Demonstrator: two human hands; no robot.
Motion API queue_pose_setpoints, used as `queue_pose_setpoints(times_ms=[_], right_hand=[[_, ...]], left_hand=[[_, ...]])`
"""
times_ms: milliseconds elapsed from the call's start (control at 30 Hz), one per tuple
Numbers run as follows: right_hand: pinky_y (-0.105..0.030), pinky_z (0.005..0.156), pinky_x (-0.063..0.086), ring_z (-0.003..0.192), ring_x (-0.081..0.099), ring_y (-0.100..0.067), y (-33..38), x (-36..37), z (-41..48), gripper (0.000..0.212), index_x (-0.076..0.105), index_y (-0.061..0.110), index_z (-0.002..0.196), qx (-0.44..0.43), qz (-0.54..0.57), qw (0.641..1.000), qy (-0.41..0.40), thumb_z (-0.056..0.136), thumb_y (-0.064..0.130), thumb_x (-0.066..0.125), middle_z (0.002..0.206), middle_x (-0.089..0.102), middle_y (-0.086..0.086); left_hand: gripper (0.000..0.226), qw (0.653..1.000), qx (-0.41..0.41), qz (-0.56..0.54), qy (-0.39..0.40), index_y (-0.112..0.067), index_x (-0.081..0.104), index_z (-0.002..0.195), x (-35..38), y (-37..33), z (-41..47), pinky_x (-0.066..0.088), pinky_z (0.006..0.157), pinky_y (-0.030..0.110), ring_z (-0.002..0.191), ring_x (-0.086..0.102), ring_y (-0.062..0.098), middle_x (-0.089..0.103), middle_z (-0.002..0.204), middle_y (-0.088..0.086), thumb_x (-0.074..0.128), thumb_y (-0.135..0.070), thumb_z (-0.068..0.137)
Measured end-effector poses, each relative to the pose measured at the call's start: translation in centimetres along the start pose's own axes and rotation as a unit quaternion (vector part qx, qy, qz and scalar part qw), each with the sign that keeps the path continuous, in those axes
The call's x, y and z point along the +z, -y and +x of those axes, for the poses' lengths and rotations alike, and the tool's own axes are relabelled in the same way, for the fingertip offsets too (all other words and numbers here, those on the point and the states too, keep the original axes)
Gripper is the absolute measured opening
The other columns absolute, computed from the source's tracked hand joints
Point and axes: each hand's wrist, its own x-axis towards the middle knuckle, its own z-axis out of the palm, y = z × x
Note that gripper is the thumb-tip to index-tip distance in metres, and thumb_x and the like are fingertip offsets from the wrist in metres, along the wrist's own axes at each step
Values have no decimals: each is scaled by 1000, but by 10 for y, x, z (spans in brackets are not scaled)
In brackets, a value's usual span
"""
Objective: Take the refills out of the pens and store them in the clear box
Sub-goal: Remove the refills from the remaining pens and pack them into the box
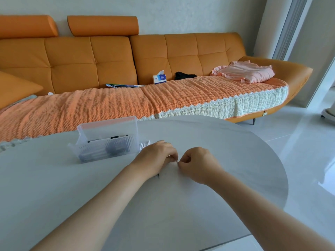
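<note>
On the grey table, at the left, stands the clear box, its lid raised behind it; dark refills and what look like pen parts lie inside, though their count is too blurred to tell; just beside its right wall lies a small row of white pens, partly hidden behind the left hand. The left hand is curled closed around a pen body that is almost wholly hidden; a dark tip shows below the wrist. Touching it fingertip to fingertip, the right hand is pinched narrow on something thin and dark between the two hands, probably the refill's end or a small cap; I cannot tell which. A refill is likely very light, thin, smooth and a little flexible, so it would bend if pulled sideways; the sound grip is a firm pinch near the exposed end, drawn straight along the barrel, while the other hand clamps the stiffer, thicker pen body.
</note>
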Motion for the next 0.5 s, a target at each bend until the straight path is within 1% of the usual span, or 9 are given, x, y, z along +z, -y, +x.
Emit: queue_pose_setpoints(times_ms=[67,100,167,267,333,400,433,500], right_hand=[[-24,57,46,73,63,-16,2,2,-2,16,67,23,80,10,-13,999,-30,86,35,57,80,66,8],[-25,58,46,74,63,-18,3,3,-3,19,66,22,82,12,-25,999,-39,88,36,55,80,66,7],[-28,61,46,79,63,-22,4,4,-4,23,65,21,85,8,-61,997,-43,92,36,50,85,67,3],[-28,64,42,86,61,-22,5,4,-5,22,66,24,91,-14,-110,993,-33,94,36,48,94,66,3],[-28,67,41,92,60,-20,5,3,-4,19,66,27,95,-21,-121,992,-23,92,35,49,99,64,4],[-28,70,41,97,59,-18,7,2,-3,19,66,28,98,-30,-133,991,-15,90,37,52,103,62,6],[-28,72,41,99,59,-18,7,2,-3,19,66,29,100,-37,-138,990,-13,89,39,54,105,61,6],[-29,74,41,102,59,-18,9,2,-3,22,65,31,105,-64,-143,988,-13,90,44,56,107,58,8]], left_hand=[[8,1000,4,-10,-16,-25,68,87,1,-2,2,48,74,35,88,49,6,63,88,-12,63,-20,91],[8,1000,8,-14,-21,-24,68,87,1,-4,3,47,74,35,88,50,7,63,88,-12,63,-19,91],[9,1000,11,-14,-20,-23,69,88,2,-5,4,47,74,35,88,50,8,63,88,-10,62,-19,92],[9,1000,8,-12,-3,-24,71,91,4,-3,3,47,76,35,89,51,8,65,90,-10,64,-18,90],[14,1000,7,-15,0,-25,72,100,3,-2,2,48,79,32,94,52,7,67,95,-12,66,-18,90],[21,1000,2,-25,-17,-26,70,110,-2,1,-1,46,84,28,99,51,6,66,102,-13,65,-19,91],[21,999,-3,-30,-30,-27,70,110,-6,3,-4,46,85,27,100,51,5,66,102,-15,64,-19,91],[16,999,-7,-26,-41,-30,71,102,-15,11,-13,48,83,31,96,51,3,64,96,-19,65,-20,91]])
